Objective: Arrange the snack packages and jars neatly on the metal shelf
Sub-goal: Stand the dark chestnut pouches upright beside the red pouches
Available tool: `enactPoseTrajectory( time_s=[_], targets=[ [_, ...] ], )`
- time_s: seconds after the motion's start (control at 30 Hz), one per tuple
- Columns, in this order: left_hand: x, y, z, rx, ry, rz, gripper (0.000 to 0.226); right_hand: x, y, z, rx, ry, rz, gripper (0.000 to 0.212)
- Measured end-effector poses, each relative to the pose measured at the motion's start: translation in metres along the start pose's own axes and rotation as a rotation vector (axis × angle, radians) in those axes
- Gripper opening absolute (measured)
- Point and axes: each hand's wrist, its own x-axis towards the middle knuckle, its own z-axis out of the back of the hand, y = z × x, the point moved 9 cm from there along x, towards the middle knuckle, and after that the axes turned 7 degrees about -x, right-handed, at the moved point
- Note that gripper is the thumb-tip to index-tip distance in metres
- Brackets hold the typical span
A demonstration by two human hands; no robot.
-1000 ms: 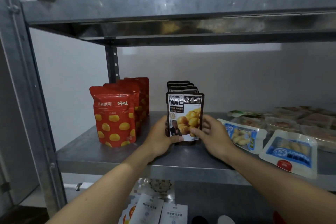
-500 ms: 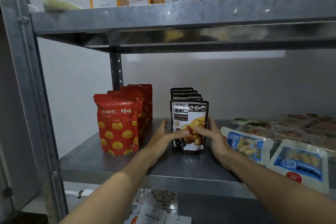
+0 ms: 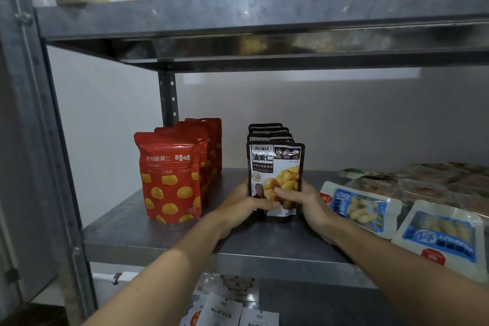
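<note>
The left hand (image 3: 238, 209) and right hand (image 3: 309, 206) are gripping the lower sides of the front black pouch (image 3: 275, 167), thumbs curling across its face. It is standing upright on the metal shelf (image 3: 158, 235), heading its row, right of the red pouches (image 3: 169, 177).

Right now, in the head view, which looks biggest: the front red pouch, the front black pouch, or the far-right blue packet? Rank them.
Largest: front red pouch and far-right blue packet, about alike; the packet lies flat and nearer, so I won't rank them.
Smallest: front black pouch.
</note>
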Motion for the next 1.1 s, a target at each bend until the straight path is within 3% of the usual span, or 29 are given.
enactPoseTrajectory(
  time_s=[0.37,0.57,0.77,0.83,0.93,1.03,1.1],
  targets=[
    [-0.001,0.0,0.0,0.033,0.0,0.005,0.049,-0.001,-0.002,0.0,-0.078,-0.015,0.0,0.075],
    [0.001,0.002,0.004,0.008,-0.038,-0.01,0.055,-0.001,-0.003,0.003,-0.115,-0.034,-0.022,0.061],
    [-0.005,0.006,0.028,0.095,-0.211,-0.022,0.096,-0.008,-0.002,0.008,-0.198,-0.057,-0.051,0.071],
    [-0.015,0.002,0.038,0.155,-0.285,-0.034,0.107,-0.015,-0.002,0.014,-0.273,-0.087,-0.075,0.085],
    [-0.036,-0.015,0.052,0.226,-0.412,-0.156,0.093,-0.034,0.009,0.03,-0.51,-0.216,-0.128,0.111],
    [-0.07,-0.041,0.053,0.414,-0.52,-0.396,0.061,-0.062,0.044,0.042,-0.775,-0.304,-0.047,0.105],
    [-0.087,-0.054,0.037,0.626,-0.484,-0.498,0.055,-0.081,0.069,0.046,-1.085,-0.304,0.035,0.093]
  ],
)
